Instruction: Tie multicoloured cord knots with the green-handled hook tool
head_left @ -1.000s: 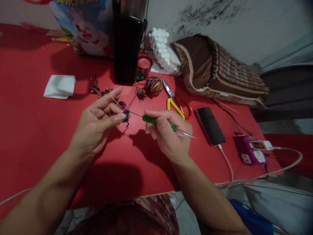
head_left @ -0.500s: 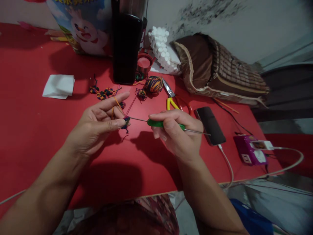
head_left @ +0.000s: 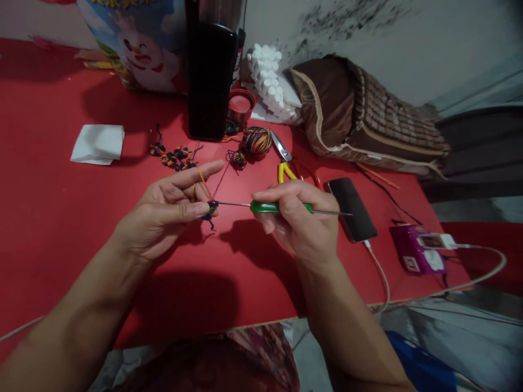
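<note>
Between thumb and fingers, my left hand (head_left: 171, 209) pinches a small dark multicoloured crochet piece (head_left: 212, 209). Orange yarn (head_left: 201, 177) runs over its raised index finger. My right hand (head_left: 300, 215) is closed round the green handle of a crochet hook (head_left: 265, 207), whose thin metal shaft reaches left to the crochet piece. The hook's tip is hidden at the stitches. A strand leads back from the piece toward a small yarn ball (head_left: 237, 159), beside a larger multicoloured yarn ball (head_left: 257, 141). Several finished-looking crochet pieces (head_left: 170, 159) lie behind my left hand.
Scissors (head_left: 285, 160) with yellow and red handles lie behind my right hand. A phone (head_left: 352, 209) on a white cable and a purple box (head_left: 417, 250) are to the right. A folded tissue (head_left: 98, 144) lies left. A black bottle (head_left: 211, 81) and a brown cushion (head_left: 368, 109) stand behind.
My right hand has shifted slightly right and the crochet hook now lies more level. My left index finger has stretched a little to the right.
</note>
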Available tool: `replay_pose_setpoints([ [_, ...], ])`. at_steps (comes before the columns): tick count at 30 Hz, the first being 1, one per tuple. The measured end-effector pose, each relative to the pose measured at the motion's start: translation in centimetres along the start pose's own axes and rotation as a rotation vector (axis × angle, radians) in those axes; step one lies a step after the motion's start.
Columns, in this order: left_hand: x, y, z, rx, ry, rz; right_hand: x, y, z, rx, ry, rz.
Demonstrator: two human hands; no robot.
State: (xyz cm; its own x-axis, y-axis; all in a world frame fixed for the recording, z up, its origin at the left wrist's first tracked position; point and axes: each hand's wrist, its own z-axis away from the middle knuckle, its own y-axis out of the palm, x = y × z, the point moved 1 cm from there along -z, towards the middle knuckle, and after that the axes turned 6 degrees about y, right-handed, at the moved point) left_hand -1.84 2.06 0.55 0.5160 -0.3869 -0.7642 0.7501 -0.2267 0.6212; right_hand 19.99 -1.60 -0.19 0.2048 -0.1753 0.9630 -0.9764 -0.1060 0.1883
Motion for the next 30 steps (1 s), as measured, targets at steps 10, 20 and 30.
replay_pose_setpoints([
  [10,1.2,1.1,0.4,-0.198,0.361,-0.310,-1.7,2.4,-0.6,-0.081,0.176,-0.291],
  [20,2.5,1.3,0.5,-0.268,0.447,-0.369,-2.5,3.8,-0.7,-0.102,0.294,-0.442],
  [30,1.8,1.2,0.5,-0.305,0.387,-0.354,-2.5,3.5,-0.4,-0.096,0.264,-0.335],
])
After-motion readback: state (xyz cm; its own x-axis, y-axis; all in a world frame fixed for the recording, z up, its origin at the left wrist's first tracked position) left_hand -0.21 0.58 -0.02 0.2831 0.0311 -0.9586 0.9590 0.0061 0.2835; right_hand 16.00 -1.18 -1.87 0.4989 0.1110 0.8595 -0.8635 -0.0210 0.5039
